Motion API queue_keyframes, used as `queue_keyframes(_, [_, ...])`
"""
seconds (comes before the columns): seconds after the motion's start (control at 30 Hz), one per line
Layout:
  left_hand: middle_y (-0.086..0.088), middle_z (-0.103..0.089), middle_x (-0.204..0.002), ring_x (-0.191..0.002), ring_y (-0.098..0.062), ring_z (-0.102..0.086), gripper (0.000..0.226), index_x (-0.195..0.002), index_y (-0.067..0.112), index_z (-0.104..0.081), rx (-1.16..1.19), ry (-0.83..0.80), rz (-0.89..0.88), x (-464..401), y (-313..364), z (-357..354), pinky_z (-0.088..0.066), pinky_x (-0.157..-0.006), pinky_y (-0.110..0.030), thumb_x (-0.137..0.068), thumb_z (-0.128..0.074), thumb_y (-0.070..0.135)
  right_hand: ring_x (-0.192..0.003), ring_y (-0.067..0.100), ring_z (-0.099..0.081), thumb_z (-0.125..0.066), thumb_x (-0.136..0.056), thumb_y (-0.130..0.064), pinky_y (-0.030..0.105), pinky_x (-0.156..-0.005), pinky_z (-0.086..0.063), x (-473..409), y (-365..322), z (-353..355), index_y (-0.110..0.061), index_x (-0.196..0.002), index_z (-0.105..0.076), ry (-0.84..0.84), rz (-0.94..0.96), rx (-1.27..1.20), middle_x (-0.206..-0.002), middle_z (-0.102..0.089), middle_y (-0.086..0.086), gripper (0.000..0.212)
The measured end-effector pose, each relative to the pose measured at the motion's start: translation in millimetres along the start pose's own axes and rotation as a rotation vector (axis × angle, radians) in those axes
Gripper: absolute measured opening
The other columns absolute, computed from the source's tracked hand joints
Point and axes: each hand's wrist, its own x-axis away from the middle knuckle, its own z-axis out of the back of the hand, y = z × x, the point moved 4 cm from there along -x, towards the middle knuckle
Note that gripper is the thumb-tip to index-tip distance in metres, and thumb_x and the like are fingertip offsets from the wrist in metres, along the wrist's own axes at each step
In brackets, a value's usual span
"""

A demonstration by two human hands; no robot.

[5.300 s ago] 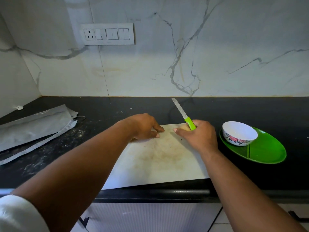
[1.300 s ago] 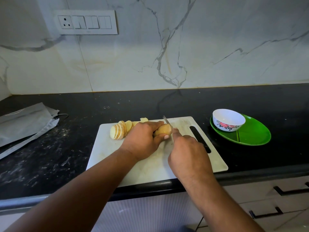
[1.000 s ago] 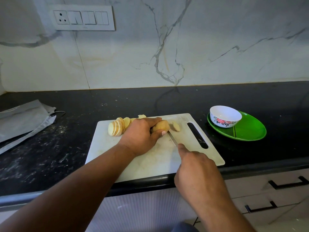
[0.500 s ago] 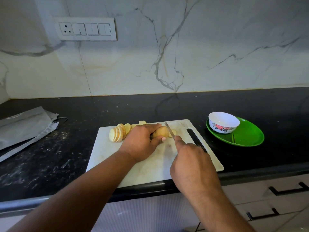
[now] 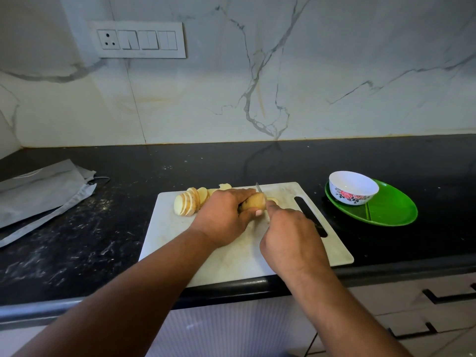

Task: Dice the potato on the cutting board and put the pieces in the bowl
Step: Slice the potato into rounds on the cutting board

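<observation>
A white cutting board [image 5: 231, 258] lies on the black counter. My left hand [image 5: 224, 217] grips the uncut end of a potato [image 5: 253, 202] near the board's far edge. My right hand [image 5: 291, 240] holds a knife [image 5: 259, 189]; its blade stands against the potato's right end and the handle is hidden in my fist. A row of round potato slices [image 5: 188, 203] leans together at the board's far left. One loose slice [image 5: 272, 200] lies just right of the blade. A white flowered bowl [image 5: 353, 187] stands to the right, and no pieces show inside it.
The bowl sits on a green divided plate [image 5: 391, 210] right of the board. A grey folded cloth [image 5: 41, 191] lies at the far left on the counter [image 5: 77, 240]. A marble wall with a switch panel [image 5: 140, 39] rises behind. Drawer handles show below right.
Over five seconds a row of slices has appeared at the board's far left. In the last second the knife came back from the board's middle to the potato's right end.
</observation>
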Motion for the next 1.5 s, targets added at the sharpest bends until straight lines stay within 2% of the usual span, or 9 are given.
queue_keyframes(0.13, [0.004,-0.065,-0.142,-0.127,-0.018,-0.062,0.061,-0.147,0.025,-0.058,-0.02,0.006,0.011,-1,0,0,-0.052,-0.108,-0.04,-0.095,-0.066,0.056,-0.075,0.014,-0.05,-0.049,-0.094,-0.017,0.023,-0.061,-0.041,4,2,-5,-0.025,-0.145,-0.041,-0.031,-0.013,-0.002,-0.09,-0.056,0.0,0.052])
queue_keyframes(0.27, [0.002,-0.067,-0.14,-0.117,-0.017,-0.066,0.06,-0.149,0.026,-0.056,-0.04,0.0,0.047,-2,1,2,-0.053,-0.106,-0.036,-0.097,-0.065,0.055,-0.096,0.017,-0.061,-0.054,-0.092,-0.02,0.024,-0.074,-0.048,28,7,0,-0.025,-0.15,-0.033,-0.11,-0.032,-0.019,-0.108,-0.062,0.001,0.061])
queue_keyframes(0.37, [0.003,-0.065,-0.141,-0.116,-0.016,-0.066,0.061,-0.15,0.028,-0.054,-0.048,-0.006,0.054,-1,2,2,-0.054,-0.105,-0.036,-0.097,-0.063,0.056,-0.099,0.017,-0.062,-0.053,-0.091,-0.019,0.023,-0.079,-0.049,43,15,11,-0.026,-0.148,-0.036,-0.118,-0.027,-0.007,-0.111,-0.064,0.0,0.06])
queue_keyframes(0.63, [0.003,-0.067,-0.138,-0.117,-0.016,-0.065,0.061,-0.153,0.027,-0.051,-0.064,-0.018,0.049,5,7,3,-0.053,-0.103,-0.037,-0.1,-0.056,0.057,-0.075,0.015,-0.044,-0.046,-0.095,-0.02,0.016,-0.052,-0.026,32,12,27,-0.029,-0.153,-0.029,0.014,-0.04,0.044,-0.092,-0.052,-0.001,0.06])
queue_keyframes(0.87, [0.002,-0.066,-0.14,-0.118,-0.018,-0.064,0.055,-0.154,0.024,-0.049,-0.073,-0.03,0.046,5,10,4,-0.052,-0.103,-0.035,-0.104,-0.055,0.046,-0.075,0.012,-0.042,-0.047,-0.096,-0.022,0.017,-0.056,-0.03,25,2,22,-0.028,-0.153,-0.028,0.01,-0.017,0.01,-0.089,-0.044,-0.004,0.06])
queue_keyframes(1.07, [0.002,-0.068,-0.138,-0.12,-0.019,-0.064,0.052,-0.15,0.022,-0.055,-0.024,-0.018,0.053,4,8,4,-0.052,-0.105,-0.038,-0.103,-0.06,0.043,-0.076,0.013,-0.042,-0.048,-0.096,-0.022,0.017,-0.056,-0.032,22,-1,17,-0.027,-0.151,-0.03,0.015,-0.012,0.042,-0.09,-0.048,-0.003,0.058])
queue_keyframes(1.23, [0.007,-0.074,-0.118,-0.104,-0.018,-0.068,0.045,-0.133,0.028,-0.067,0.013,-0.017,0.014,5,6,3,-0.057,-0.094,-0.041,-0.096,-0.055,0.05,-0.073,0.016,-0.042,-0.047,-0.095,-0.017,0.022,-0.059,-0.034,5,-7,6,-0.022,-0.137,-0.045,0.006,-0.006,0.055,-0.088,-0.052,-0.001,0.042])
queue_keyframes(1.37, [0.003,-0.073,-0.129,-0.113,-0.02,-0.067,0.039,-0.137,0.026,-0.066,0.008,0.004,0.003,4,7,3,-0.055,-0.1,-0.04,-0.099,-0.062,0.037,-0.07,0.017,-0.042,-0.046,-0.096,-0.016,0.024,-0.062,-0.034,-8,-12,0,-0.018,-0.122,-0.053,0.01,0.02,0.026,-0.081,-0.047,-0.003,0.027])
queue_keyframes(1.5, [0.001,-0.07,-0.135,-0.119,-0.022,-0.066,0.048,-0.146,0.026,-0.059,-0.01,-0.007,0.02,1,3,1,-0.054,-0.103,-0.041,-0.1,-0.061,0.041,-0.072,0.017,-0.047,-0.047,-0.096,-0.017,0.024,-0.06,-0.035,2,-10,-4,-0.019,-0.128,-0.049,-0.014,0.012,0.043,-0.081,-0.047,-0.003,0.032])
